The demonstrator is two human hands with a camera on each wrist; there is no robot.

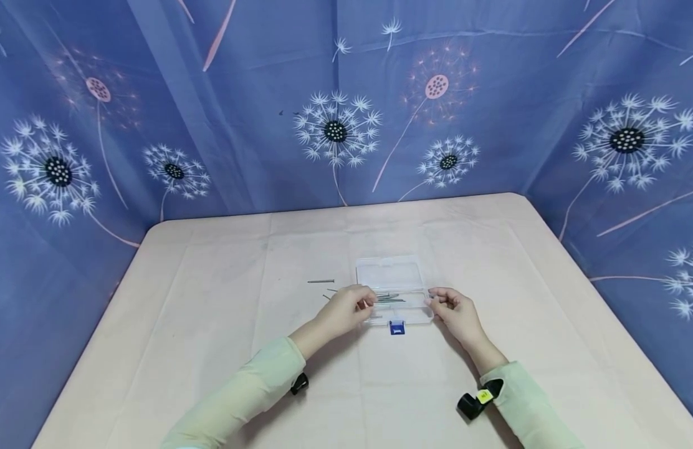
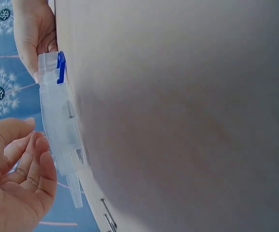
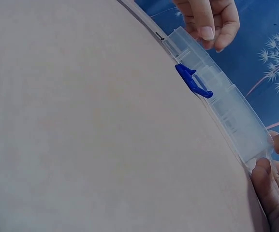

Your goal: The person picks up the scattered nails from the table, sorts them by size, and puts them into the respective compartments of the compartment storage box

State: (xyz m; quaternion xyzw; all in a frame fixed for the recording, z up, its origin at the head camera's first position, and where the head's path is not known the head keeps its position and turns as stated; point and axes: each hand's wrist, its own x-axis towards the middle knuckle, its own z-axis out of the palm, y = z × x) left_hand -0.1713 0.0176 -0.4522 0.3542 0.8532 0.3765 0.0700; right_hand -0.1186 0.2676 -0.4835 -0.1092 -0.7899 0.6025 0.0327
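A clear plastic box (image 1: 414, 315) lies on the table with its lid (image 1: 388, 274) tipped back and a blue latch (image 1: 397, 327) at the front. Several thin metal nails (image 1: 390, 299) show in its long compartment. The right hand (image 1: 457, 315) pinches the box's right end between thumb and fingers, also seen from the right wrist. Over the left end of the box hovers the left hand (image 1: 346, 307), fingers bent and thumb close to the index fingertip (image 2: 41, 140). I cannot tell if a nail is between them.
One nail (image 1: 321, 281) lies on the table left of the box. Two more nails (image 2: 109, 212) lie near the left hand, partly hidden by it in the head view. A pale cloth (image 1: 212, 299) covers the table, and a blue dandelion-print curtain (image 1: 257, 125) surrounds it.
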